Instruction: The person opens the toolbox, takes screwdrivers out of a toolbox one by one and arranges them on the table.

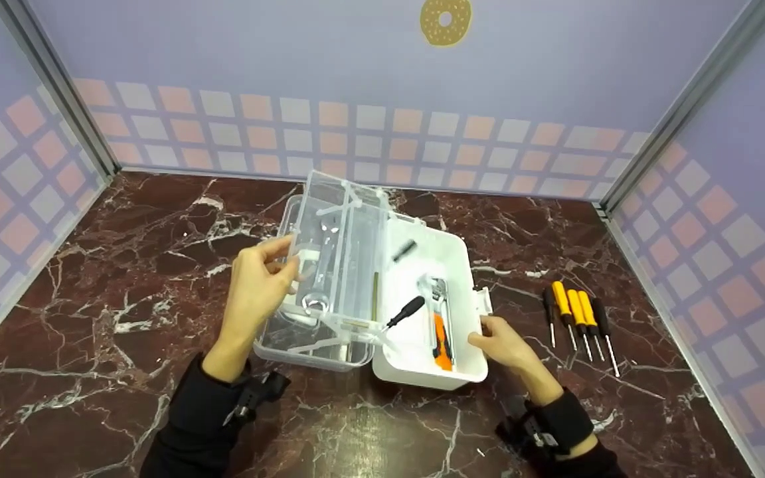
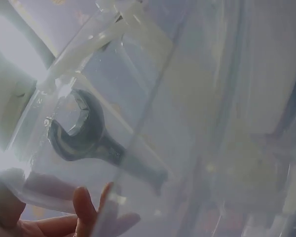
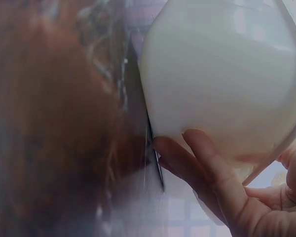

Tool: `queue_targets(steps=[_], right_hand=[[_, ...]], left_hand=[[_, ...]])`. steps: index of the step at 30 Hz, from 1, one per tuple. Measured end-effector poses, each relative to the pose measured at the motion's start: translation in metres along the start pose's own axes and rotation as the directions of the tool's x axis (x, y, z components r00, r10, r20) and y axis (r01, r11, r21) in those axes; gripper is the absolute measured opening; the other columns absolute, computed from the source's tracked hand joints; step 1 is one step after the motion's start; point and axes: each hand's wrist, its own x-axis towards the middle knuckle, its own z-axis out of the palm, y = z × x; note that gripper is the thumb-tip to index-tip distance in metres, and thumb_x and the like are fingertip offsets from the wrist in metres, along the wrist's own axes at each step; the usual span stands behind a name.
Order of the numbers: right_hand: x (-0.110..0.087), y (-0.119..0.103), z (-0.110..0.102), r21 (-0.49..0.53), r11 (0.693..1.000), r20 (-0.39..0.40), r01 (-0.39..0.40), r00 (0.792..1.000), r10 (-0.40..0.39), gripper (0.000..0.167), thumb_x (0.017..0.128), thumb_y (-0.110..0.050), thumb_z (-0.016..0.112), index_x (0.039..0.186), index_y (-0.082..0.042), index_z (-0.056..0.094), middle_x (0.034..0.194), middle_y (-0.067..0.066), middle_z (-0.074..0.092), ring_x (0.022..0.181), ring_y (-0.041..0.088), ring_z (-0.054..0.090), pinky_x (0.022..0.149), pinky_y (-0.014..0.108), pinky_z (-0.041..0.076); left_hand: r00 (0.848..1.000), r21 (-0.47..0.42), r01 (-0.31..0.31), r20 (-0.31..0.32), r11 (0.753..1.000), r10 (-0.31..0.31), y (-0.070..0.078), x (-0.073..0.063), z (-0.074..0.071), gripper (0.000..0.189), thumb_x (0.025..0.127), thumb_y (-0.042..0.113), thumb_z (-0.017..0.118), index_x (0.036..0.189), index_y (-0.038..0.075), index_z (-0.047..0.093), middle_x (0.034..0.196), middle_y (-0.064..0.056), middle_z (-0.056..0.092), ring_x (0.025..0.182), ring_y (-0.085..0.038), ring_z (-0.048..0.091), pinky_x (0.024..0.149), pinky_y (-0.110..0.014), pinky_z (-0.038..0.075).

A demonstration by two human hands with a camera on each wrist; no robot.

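A white toolbox (image 1: 416, 376) stands with its clear lid (image 1: 339, 364) folded out to the left. Above the lid, a clear tray (image 1: 364, 226) tilts on white hinge arms, and a wrench (image 1: 324, 265) shows through the plastic. My left hand (image 1: 257, 282) pinches the tray's left edge between thumb and fingers. At the toolbox's right wall, my right hand (image 1: 505, 344) grips the rim, its fingers (image 3: 207, 153) lying against the outside. Inside the box are an orange-handled tool (image 1: 443, 342), metal tools (image 1: 437, 287) and a black-handled screwdriver (image 1: 409, 309).
To the right, several screwdrivers (image 1: 578, 315) with yellow or black handles lie in a row on the dark marbled tabletop (image 1: 123, 292). A white latch (image 1: 482, 301) juts from the toolbox's right side. Patterned panels (image 1: 289, 73) enclose the back and sides.
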Motion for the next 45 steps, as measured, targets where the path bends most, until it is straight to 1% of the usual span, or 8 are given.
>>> queue_targets(steps=[7,11,14,21,27,36,41,45], right_hand=[[-0.007,-0.027,0.007,-0.044,0.999,-0.039,-0.006,0.999,0.005,0.027,0.075,0.009,0.046,0.098,0.022,0.052,0.083,0.028,0.059,0.068,0.019,0.053,0.058,0.026,0.046],[-0.011,-0.039,0.011,-0.065,0.998,-0.06,-0.024,0.998,0.02,0.026,0.076,0.008,0.047,0.098,0.021,0.052,0.082,0.027,0.059,0.066,0.018,0.052,0.056,0.023,0.044],[-0.009,-0.036,0.012,-0.09,0.996,-0.079,-0.01,0.997,0.003,0.025,0.076,0.008,0.048,0.097,0.02,0.053,0.079,0.024,0.059,0.064,0.016,0.051,0.055,0.023,0.043],[0.001,-0.01,0.012,-0.154,0.988,-0.102,-0.003,0.995,-0.013,0.022,0.077,0.002,0.053,0.096,0.012,0.059,0.067,0.003,0.055,0.057,0.01,0.047,0.05,0.021,0.04],[0.0,-0.009,0.013,-0.191,0.982,-0.117,-0.007,0.993,-0.016,0.019,0.077,-0.003,0.054,0.092,0.007,0.061,0.065,0.002,0.053,0.056,0.011,0.047,0.05,0.023,0.039],[0.0,-0.009,0.013,-0.229,0.973,-0.132,0.026,0.99,-0.058,0.014,0.08,-0.006,0.057,0.087,0.005,0.061,0.059,-0.003,0.046,0.05,0.005,0.041,0.046,0.02,0.034],[-0.001,-0.01,0.01,-0.247,0.969,-0.104,-0.013,0.994,-0.013,0.022,0.083,-0.02,0.061,0.084,0.002,0.063,0.058,-0.003,0.05,0.049,0.006,0.044,0.045,0.021,0.037],[-0.003,-0.018,0.004,-0.231,0.972,-0.054,-0.045,0.998,0.034,0.032,0.082,-0.03,0.062,0.085,0.002,0.064,0.058,0.003,0.057,0.049,0.016,0.053,0.047,0.027,0.046]], left_hand=[[0.999,0.023,0.043,0.031,0.999,-0.043,-0.021,0.0,-0.009,0.034,0.084,-0.002,0.051,0.116,-0.012,0.05,0.1,-0.027,0.059,0.051,-0.015,0.058,0.04,-0.021,0.046],[0.998,0.067,0.05,0.026,0.996,-0.052,-0.03,0.0,-0.012,0.033,0.083,-0.003,0.05,0.114,-0.014,0.051,0.095,-0.03,0.06,0.051,-0.014,0.059,0.041,-0.021,0.046],[0.998,0.103,0.064,0.02,0.993,-0.066,-0.035,-0.001,-0.013,0.035,0.081,-0.004,0.05,0.114,-0.015,0.051,0.096,-0.03,0.059,0.054,-0.017,0.061,0.042,-0.021,0.047],[0.996,0.151,0.091,-0.01,0.984,-0.09,-0.048,-0.001,-0.014,0.034,0.082,-0.001,0.05,0.114,-0.014,0.051,0.091,-0.028,0.061,0.048,-0.016,0.059,0.04,-0.026,0.048],[0.994,0.18,0.107,-0.027,0.978,-0.104,-0.059,-0.001,-0.013,0.033,0.082,0.002,0.05,0.112,-0.011,0.055,0.085,-0.025,0.063,0.045,-0.015,0.059,0.039,-0.026,0.047],[0.995,0.198,0.085,-0.058,0.977,-0.075,-0.064,0.001,-0.011,0.034,0.082,0.003,0.049,0.112,-0.012,0.054,0.082,-0.024,0.064,0.047,-0.021,0.06,0.036,-0.024,0.045],[0.996,0.221,0.073,-0.066,0.972,-0.059,-0.065,0.0,-0.009,0.033,0.082,0.003,0.048,0.111,-0.011,0.056,0.08,-0.023,0.064,0.046,-0.022,0.06,0.035,-0.023,0.043],[0.997,0.233,0.049,-0.076,0.971,-0.032,-0.066,0.0,-0.009,0.032,0.081,0.002,0.048,0.109,-0.01,0.058,0.077,-0.021,0.064,0.044,-0.021,0.059,0.034,-0.023,0.043]])
